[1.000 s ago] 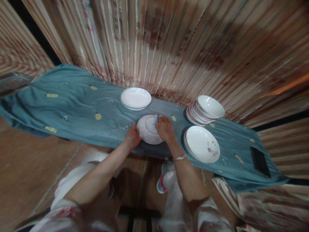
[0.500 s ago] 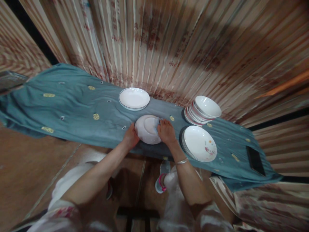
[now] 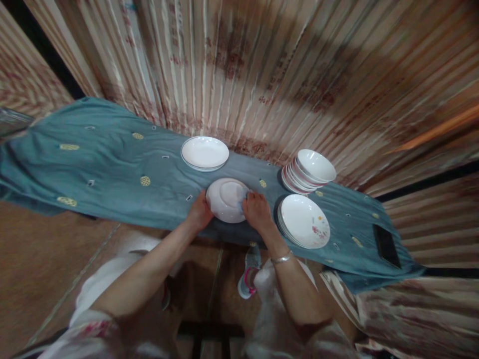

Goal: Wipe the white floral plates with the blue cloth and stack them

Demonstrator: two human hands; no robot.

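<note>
A white plate [image 3: 224, 199] is held over the front of the cloth-covered table, its underside with the foot ring facing me. My left hand [image 3: 201, 210] grips its left rim. At its right side my right hand [image 3: 257, 212] is closed on a pale bluish cloth [image 3: 242, 199], pressed against the plate's underside. The right fingers hide most of the cloth. Just behind the held plate lies a short stack of white plates [image 3: 205, 152] with a dark rim line. To the right of my right hand stands a stack of flower-patterned plates [image 3: 305, 222].
Nested white bowls with reddish bands [image 3: 312, 167] stand behind the flowered plates. A black phone [image 3: 386, 245] lies near the right end of the teal tablecloth [image 3: 112, 169]. Pleated curtains [image 3: 239, 70] hang close behind the table. A clear object [image 3: 14, 120] sits at the far left.
My right hand with the cloth has slid slightly lower along the plate's right side. The whole view has shifted a little; the stacks have stayed in place.
</note>
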